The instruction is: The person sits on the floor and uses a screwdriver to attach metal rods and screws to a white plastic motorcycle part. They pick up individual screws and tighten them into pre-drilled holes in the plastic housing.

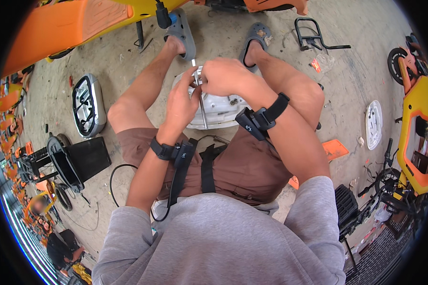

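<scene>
My left hand (182, 104) grips a thin silver metal rod (204, 114) between thumb and fingers. The rod slants up and away from me, its lower end bare near my lap. My right hand (223, 77) is closed right beside the rod's upper part; its curled fingers hide what they hold. Beneath both hands, between my legs, lies a white shell-like part (216, 118) with ribs and small metal fittings, partly covered by my hands.
An orange and yellow vehicle body (104, 21) stands at the far left. A grey-rimmed black shell (88, 105) and a black box-like part (83, 159) lie on the left. Right are a black tube frame (314, 35), a white oval shell (374, 124) and an orange panel (334, 149).
</scene>
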A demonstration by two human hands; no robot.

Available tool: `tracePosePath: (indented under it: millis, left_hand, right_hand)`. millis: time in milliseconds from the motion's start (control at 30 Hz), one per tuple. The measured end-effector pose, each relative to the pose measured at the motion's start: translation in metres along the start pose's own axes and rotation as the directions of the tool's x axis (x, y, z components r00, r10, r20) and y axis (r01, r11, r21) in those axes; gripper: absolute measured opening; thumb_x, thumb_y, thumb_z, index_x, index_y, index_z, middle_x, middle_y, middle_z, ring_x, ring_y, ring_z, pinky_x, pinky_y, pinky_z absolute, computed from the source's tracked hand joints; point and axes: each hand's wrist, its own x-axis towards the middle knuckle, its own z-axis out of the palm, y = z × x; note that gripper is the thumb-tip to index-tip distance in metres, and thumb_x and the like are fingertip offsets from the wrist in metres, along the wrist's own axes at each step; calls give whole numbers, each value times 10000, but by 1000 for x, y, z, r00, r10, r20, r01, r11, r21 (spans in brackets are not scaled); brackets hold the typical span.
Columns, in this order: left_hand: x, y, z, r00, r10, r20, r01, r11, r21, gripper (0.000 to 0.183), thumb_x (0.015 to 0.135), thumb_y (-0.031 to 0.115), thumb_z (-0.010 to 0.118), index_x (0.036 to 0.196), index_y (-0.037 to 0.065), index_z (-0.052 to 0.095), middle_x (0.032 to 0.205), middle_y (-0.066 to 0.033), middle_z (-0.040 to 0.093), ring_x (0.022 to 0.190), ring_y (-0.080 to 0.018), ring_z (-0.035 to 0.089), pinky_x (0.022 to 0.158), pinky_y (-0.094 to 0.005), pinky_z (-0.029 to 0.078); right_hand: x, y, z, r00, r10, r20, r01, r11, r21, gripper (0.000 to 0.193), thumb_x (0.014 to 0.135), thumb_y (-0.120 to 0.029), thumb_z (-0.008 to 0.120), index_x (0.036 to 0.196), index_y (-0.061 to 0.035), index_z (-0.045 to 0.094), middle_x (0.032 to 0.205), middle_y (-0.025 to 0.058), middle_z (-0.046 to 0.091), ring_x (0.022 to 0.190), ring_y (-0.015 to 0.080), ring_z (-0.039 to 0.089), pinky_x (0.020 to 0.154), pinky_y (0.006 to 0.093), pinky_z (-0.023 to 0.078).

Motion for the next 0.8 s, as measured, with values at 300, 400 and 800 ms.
tracePosePath:
  millis: [300,400,800]
  left_hand:
    - [2,-6,12,971,230,-57,-227,973,49,262,841,34,689,1073,11,569,1007,-160,691,830,-359,650,722,-396,493]
    - [3,12,2,874,452,-176,-343,832,435,196,810,28,715,994,34,646,930,-132,680,754,-328,621,673,-367,467]
    - [1,-4,9,983,80,-163,-65,993,94,277,803,55,721,1070,4,671,822,-121,646,727,-283,588,677,-380,478]
  right_hand:
    - [7,17,13,984,-38,-172,8,985,-171,216,766,-176,637,882,-10,715,828,194,700,835,363,677,753,443,538]
    - [-3,12,1,995,15,-100,-33,982,-184,211,752,-187,658,819,3,721,820,195,699,825,357,681,726,438,544]
    - [2,4,11,995,-53,86,60,994,-91,207,728,-158,658,886,-43,727,910,169,709,858,344,683,757,422,541]
